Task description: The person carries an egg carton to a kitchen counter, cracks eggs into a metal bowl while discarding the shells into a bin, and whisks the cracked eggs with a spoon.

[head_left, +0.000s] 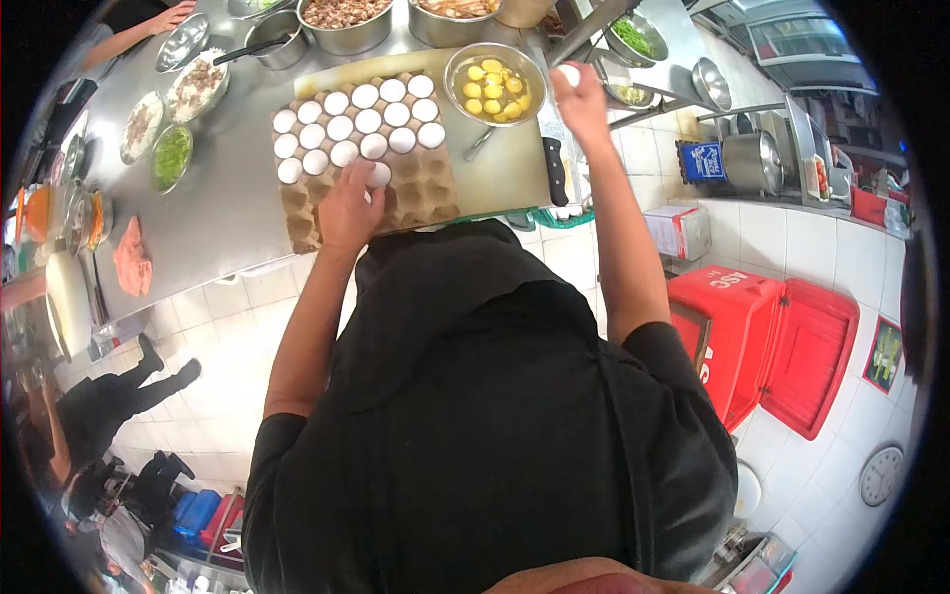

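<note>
- Black garment (495, 426): foreground, before the steel worktop (223, 233)
- Left hand (348, 208): fingertips against a white egg (378, 175) at the egg carton (411, 203); clamped or merely touching, cannot be told from this angle
- Right hand (584, 104): fingers closed around a second egg (568, 76), just right of the metal bowl (530, 69)
- Bowl contents: yolks (492, 90), beside the egg carton

White-tiled wall (824, 485) (round clock (882, 474)).

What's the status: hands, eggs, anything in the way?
Left hand touching a white egg at the cardboard egg tray. Right hand holding another egg beside the metal bowl of yolks. Path to bowl looks clear.
</note>
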### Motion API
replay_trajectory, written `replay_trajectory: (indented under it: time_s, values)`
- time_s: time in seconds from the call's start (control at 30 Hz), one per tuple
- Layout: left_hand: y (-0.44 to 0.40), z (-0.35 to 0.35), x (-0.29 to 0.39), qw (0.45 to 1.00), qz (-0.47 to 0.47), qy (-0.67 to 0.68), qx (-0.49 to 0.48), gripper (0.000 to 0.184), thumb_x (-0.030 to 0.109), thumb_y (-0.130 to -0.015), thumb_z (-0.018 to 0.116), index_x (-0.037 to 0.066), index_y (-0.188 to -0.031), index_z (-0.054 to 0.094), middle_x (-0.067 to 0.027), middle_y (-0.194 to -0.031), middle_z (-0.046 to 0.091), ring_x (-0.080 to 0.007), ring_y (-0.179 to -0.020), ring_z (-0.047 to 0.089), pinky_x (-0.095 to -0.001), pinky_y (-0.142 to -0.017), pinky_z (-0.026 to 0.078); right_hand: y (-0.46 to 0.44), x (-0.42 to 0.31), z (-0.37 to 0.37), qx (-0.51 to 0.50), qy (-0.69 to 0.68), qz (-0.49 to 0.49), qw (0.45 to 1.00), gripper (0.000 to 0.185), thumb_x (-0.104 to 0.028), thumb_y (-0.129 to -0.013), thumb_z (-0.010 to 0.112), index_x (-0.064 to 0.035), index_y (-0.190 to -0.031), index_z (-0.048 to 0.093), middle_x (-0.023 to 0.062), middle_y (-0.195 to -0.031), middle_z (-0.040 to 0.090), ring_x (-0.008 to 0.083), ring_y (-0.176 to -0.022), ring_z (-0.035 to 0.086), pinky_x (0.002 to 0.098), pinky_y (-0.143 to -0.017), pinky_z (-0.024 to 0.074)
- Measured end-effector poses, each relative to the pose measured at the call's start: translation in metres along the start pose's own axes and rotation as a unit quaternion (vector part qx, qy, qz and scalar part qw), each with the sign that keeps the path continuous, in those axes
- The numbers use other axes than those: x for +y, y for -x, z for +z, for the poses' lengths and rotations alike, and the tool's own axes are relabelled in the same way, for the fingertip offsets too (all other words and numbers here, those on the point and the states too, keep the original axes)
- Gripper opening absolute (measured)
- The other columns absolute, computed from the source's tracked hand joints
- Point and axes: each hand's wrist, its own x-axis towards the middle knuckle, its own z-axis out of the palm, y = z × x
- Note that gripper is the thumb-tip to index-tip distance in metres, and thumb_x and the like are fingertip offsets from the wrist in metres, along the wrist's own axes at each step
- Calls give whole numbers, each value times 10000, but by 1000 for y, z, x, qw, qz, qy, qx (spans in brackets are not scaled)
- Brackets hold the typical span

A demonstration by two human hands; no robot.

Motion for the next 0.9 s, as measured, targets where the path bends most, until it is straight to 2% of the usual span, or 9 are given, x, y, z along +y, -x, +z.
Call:
replay_trajectory:
  time_s: [0.2, 0.4, 0.5, 0.6, 0.63, 0.7, 0.73, 0.8, 0.9]
  values:
    - [11, -8, -6, 993, -28, 85, 77, 359, 172, -779, 743, 108, -1111, 620, -85, -1058, 660, -291, -892, 658, -379, -750, 540, -18, -66, 31, -109, 182, 46, 976, 499, -491, -949, 522, -71, -1218, 546, 280, -1011, 673, 486, -996, 619, 534, -870, 480]
    - [43, -3, -19, 945, -160, 270, 88, 346, 156, -801, 754, 56, -1115, 648, -79, -967, 667, -174, -870, 630, -316, -771, 511, -19, -72, -18, 53, -13, 35, 998, 483, -416, -898, 638, -11, -1159, 600, 262, -1067, 665, 412, -1020, 636, 446, -891, 483]
    - [36, -21, -8, 907, -229, 350, 55, 364, 153, -803, 753, 44, -1133, 644, -59, -972, 661, -136, -888, 610, -300, -768, 505, -3, -75, -80, 158, 46, 49, 985, 486, -372, -891, 645, 9, -1190, 596, 257, -1136, 645, 392, -1051, 622, 423, -911, 466]
    - [23, -24, -8, 874, -249, 416, 27, 355, 128, -817, 728, 38, -1149, 642, -49, -977, 660, -130, -872, 611, -288, -747, 506, 5, 41, -97, 39, 167, 103, 980, 618, -373, -854, 692, 20, -1303, 535, 278, -1220, 606, 416, -1134, 588, 448, -976, 458]
    - [21, -11, -24, 844, -256, 471, 19, 352, 117, -827, 711, 31, -1160, 636, -47, -975, 659, -118, -839, 604, -274, -703, 499, 14, 115, -81, 22, 234, -46, 971, 734, -415, -833, 711, 6, -1380, 462, 288, -1258, 580, 411, -1205, 547, 446, -1035, 429]
    - [25, 0, -38, 804, -287, 519, -22, 342, 104, -852, 681, 25, -1178, 618, -44, -974, 654, -94, -747, 588, -237, -582, 465, 60, 145, -51, -44, 267, 40, 962, 857, -416, -781, 751, -47, -1455, 370, 271, -1349, 519, 409, -1261, 500, 439, -1064, 412]
    - [26, -5, -34, 799, -308, 514, -53, 335, 102, -865, 668, 26, -1186, 607, -43, -977, 650, -81, -690, 578, -215, -505, 438, 74, 70, -53, -72, 176, 123, 974, 808, -376, -765, 775, -54, -1417, 423, 245, -1368, 511, 401, -1250, 509, 439, -1059, 415]
    - [19, 4, -36, 784, -295, 541, -74, 332, 100, -884, 647, 32, -1201, 573, -43, -985, 639, -65, -600, 556, -185, -398, 365, 96, 22, -17, -14, 91, -10, 996, 656, -271, -786, 763, -52, -1344, 499, 190, -1313, 569, 361, -1211, 552, 422, -1015, 457]
    - [-4, 11, -32, 758, -317, 552, -142, 313, 94, -898, 630, 32, -1195, 550, -51, -986, 631, -75, -565, 560, -179, -356, 347, 123, -87, 23, -230, -87, 15, 969, 652, -250, -803, 766, -104, -1380, 501, 170, -1285, 569, 267, -948, 631, 373, -835, 535]
